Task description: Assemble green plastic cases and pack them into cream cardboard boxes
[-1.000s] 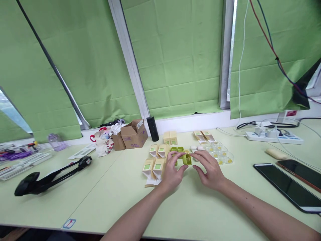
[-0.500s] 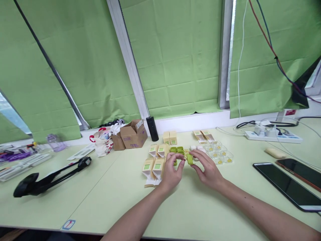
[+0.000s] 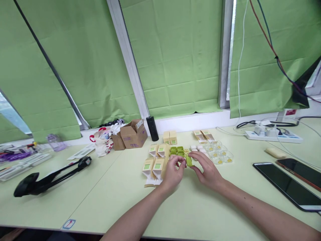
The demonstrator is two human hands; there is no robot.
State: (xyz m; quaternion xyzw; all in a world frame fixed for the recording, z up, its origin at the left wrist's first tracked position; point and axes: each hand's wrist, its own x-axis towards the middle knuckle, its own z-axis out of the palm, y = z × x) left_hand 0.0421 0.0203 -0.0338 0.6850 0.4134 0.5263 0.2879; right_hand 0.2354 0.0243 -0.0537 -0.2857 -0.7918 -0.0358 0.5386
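Observation:
My right hand (image 3: 208, 170) grips a small green plastic box (image 3: 189, 161) between thumb and fingers, above the table. My left hand (image 3: 174, 171) is closed in a pinch, its fingertips at the box's left edge. Whatever lies in that pinch is too small to make out. Just beyond my hands are several more green boxes (image 3: 180, 149) in a cluster and small yellow pieces (image 3: 186, 151). White pieces (image 3: 200, 148) lie behind my right hand, partly covered by it. Clear domed shells (image 3: 218, 154) with yellow bits inside stand further right.
Kraft cartons with green labels (image 3: 157, 165) stand left of my hands, with folded ones (image 3: 204, 136) behind. Further back are a black cylinder (image 3: 152, 128) and a cardboard box (image 3: 133, 134). Phones (image 3: 286, 184) and a power strip (image 3: 273, 135) lie to the right, a black headset-like device (image 3: 52, 177) left.
My left hand's pinched fingertips have come in against the green box, closing the gap. The box has shifted slightly left and down in my right hand.

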